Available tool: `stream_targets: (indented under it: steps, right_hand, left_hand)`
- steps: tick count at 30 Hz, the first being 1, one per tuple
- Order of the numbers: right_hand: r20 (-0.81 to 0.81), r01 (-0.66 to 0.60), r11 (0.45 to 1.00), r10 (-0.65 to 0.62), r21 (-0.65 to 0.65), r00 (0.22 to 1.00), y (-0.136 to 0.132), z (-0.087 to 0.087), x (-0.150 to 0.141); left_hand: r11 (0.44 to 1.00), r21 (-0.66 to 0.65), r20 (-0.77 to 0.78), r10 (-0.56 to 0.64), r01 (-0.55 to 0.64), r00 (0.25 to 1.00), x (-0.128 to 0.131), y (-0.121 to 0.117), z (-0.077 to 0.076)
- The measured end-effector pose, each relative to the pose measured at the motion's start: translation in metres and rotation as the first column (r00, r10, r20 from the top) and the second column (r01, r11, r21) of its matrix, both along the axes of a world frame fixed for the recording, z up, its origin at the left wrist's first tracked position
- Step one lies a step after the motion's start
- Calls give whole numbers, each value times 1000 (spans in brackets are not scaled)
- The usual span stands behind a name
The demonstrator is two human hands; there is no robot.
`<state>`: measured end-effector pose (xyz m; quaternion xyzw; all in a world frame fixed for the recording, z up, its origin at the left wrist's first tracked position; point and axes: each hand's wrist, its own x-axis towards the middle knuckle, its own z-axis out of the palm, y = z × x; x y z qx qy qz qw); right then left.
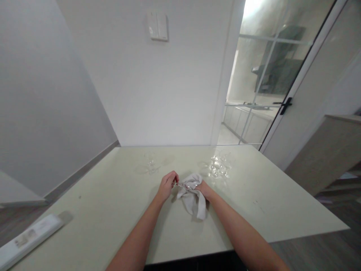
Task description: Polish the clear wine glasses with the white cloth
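A light grey cloth [195,201] hangs in loose folds from my right hand [204,189], whose fingers are closed inside it and mostly hidden. My left hand [167,185] pinches the thin, clear end of a stemmed glass [180,184]. The glass lies sideways between the two hands, and its other end is wrapped in the cloth. Beyond my left hand, a clear stemmed glass [151,162] stands on the pale table [113,199]. Several more clear glasses [219,165] stand clustered beyond my right hand.
A white box-like object [29,239] with a printed label lies at the table's near left corner. The far table edge meets a white wall [169,94] with a light switch [157,26]. To the right are a glass-paned door [254,75] and a wooden shelf unit [324,154].
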<state>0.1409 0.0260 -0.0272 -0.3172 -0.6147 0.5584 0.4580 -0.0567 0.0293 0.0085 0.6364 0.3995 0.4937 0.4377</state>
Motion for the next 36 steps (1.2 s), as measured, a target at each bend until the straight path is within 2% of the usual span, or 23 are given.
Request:
stream_targets:
  steps: [14, 18, 24, 30, 36]
  right_hand:
    - [89, 23, 999, -26, 39, 996, -1, 4, 3]
    - [73, 34, 998, -38, 48, 997, 0, 2, 2]
    - [74, 125, 991, -128, 44, 989, 0, 1, -1]
    - [57, 30, 997, -34, 67, 998, 5, -4, -1]
    - [90, 73, 992, -82, 99, 993, 11, -7, -3]
  left_hand:
    - [1000, 0, -1, 0, 0, 1000, 0, -2, 1]
    - [1000, 8, -10, 6, -6, 1000, 0, 0, 1]
    - [1000, 13, -14, 18, -18, 1000, 0, -1, 2]
    - [1000, -6, -23, 14, -14, 1000, 0, -2, 2]
    - [1000, -12, -4, 5, -5, 1000, 0, -2, 1]
